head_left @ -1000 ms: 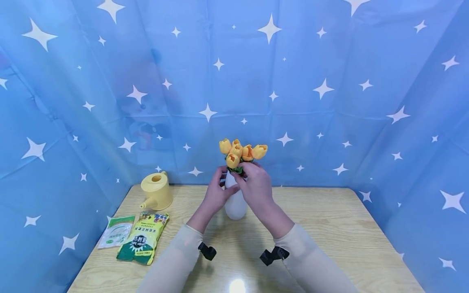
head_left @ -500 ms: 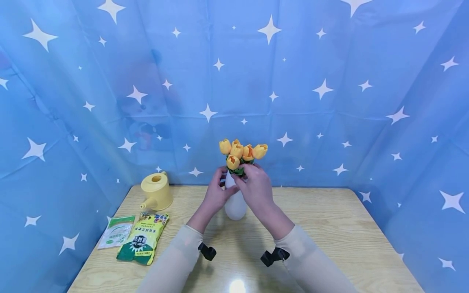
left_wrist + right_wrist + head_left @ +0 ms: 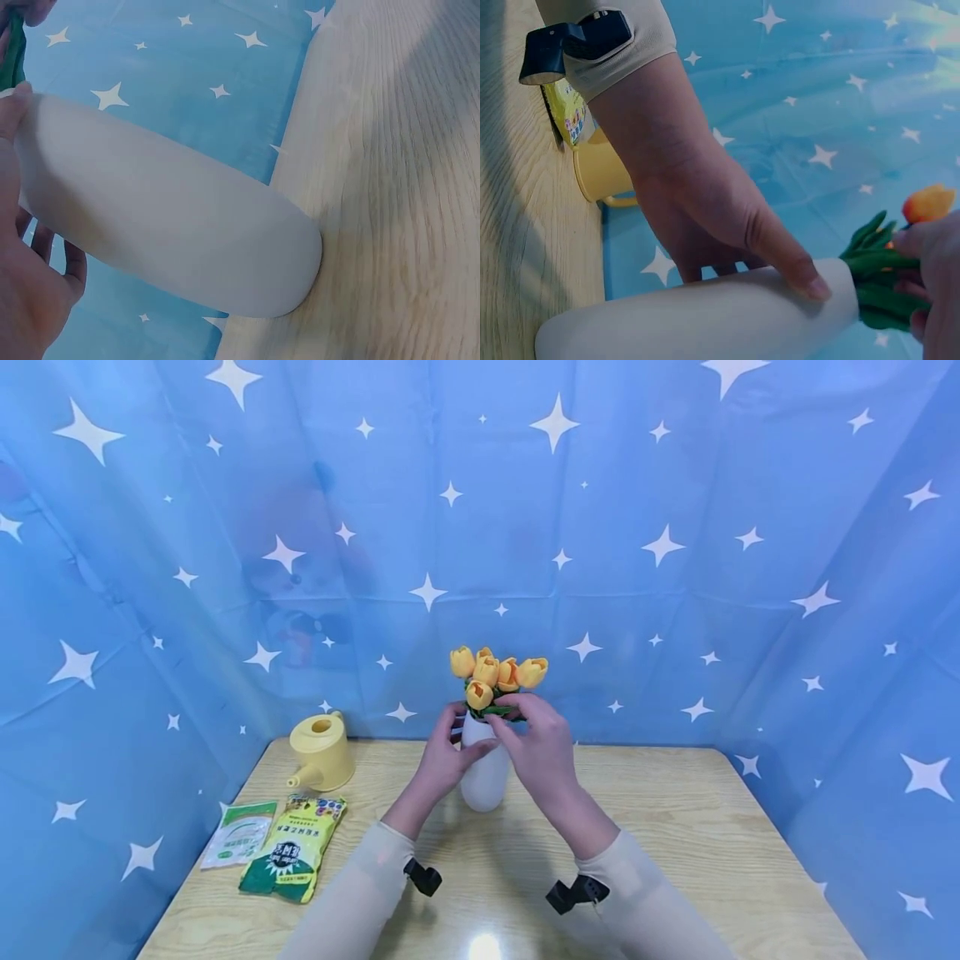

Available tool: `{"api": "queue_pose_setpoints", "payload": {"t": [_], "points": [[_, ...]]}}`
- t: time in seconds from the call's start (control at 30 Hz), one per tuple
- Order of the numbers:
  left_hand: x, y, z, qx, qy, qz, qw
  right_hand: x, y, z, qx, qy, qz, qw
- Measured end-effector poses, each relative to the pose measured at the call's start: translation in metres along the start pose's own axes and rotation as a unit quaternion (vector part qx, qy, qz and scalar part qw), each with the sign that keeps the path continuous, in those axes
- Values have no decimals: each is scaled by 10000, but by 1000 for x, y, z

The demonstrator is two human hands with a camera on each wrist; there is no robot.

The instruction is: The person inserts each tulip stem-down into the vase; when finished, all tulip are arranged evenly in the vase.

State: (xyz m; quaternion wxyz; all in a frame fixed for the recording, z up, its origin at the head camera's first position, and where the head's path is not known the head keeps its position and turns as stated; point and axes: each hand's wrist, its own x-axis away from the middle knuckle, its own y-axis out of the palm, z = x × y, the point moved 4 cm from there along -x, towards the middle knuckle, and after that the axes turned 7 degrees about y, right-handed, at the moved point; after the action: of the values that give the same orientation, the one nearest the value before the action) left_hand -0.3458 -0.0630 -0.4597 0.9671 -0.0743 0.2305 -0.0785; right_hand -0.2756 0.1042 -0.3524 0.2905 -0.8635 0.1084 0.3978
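Note:
A white vase (image 3: 483, 781) stands upright on the table. My left hand (image 3: 441, 758) holds it around its upper part, thumb on the near side and fingers round the other, as the right wrist view confirms. Several orange-yellow tulips (image 3: 486, 672) stick out of the vase, their green leaves (image 3: 881, 292) bunched at the mouth. At the right of that mouth, my right hand (image 3: 542, 745) pinches a green leaf between thumb and forefinger. Only the hand's edge and fingers show in the right wrist view. The stems inside the vase are hidden.
To the left stand a yellow watering can (image 3: 322, 753), a yellow-green printed bag (image 3: 294, 847) and a smaller green-and-white packet (image 3: 238, 835). A blue curtain with white stars (image 3: 645, 635) hangs behind the wooden table (image 3: 675, 843) and at both sides.
My right hand has shifted slightly right, and its thumb and forefinger have spread a little, showing a leaf between them. The left hand and the vase have barely moved.

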Motion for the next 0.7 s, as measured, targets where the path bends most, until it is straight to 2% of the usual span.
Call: {"api": "queue_pose_setpoints", "payload": {"t": [0.27,0.5,0.63,0.7], "points": [[0,-6,9,-298,-49,-198,9993,6,-24,4,-210,-33,257,9994],[1,-14,22,-709,108,-565,9958,13,-48,19,-213,220,143,9994],[3,-30,33,-1311,262,-811,9877,21,-62,38,77,261,-19,9996],[5,-43,39,-1843,384,-948,9775,26,-69,50,349,272,-108,9990]]}}
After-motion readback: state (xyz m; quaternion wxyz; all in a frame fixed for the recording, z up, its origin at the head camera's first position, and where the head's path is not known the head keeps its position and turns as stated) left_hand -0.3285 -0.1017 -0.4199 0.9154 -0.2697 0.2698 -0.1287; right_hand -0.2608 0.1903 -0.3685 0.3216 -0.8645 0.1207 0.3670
